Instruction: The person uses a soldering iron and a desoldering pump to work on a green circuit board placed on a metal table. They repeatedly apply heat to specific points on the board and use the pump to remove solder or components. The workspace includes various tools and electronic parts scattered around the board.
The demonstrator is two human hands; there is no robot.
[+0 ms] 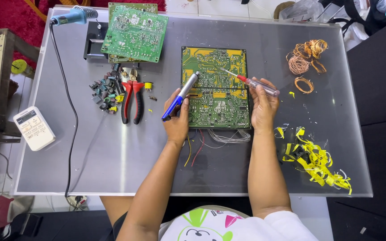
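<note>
Your left hand (176,119) grips desoldering pump (182,94), tip on circuit board (215,89); right hand (262,105), 3 o'clock, pinches screwdriver (251,81), tip angled toward 10 o'clock onto same joints.

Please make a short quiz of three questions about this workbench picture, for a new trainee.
1. True or false: the left hand holds a blue and silver pen-shaped tool whose tip rests on the circuit board.
2. Which tool is in the right hand? A) red-handled pliers B) screwdriver with a clear handle C) soldering iron
3. Fill in: the red-handled pliers lie on the table, to the ______ of the circuit board as the camera sees it.

Key
1. True.
2. B, the screwdriver.
3. Left, beside the heap of small components.
</note>
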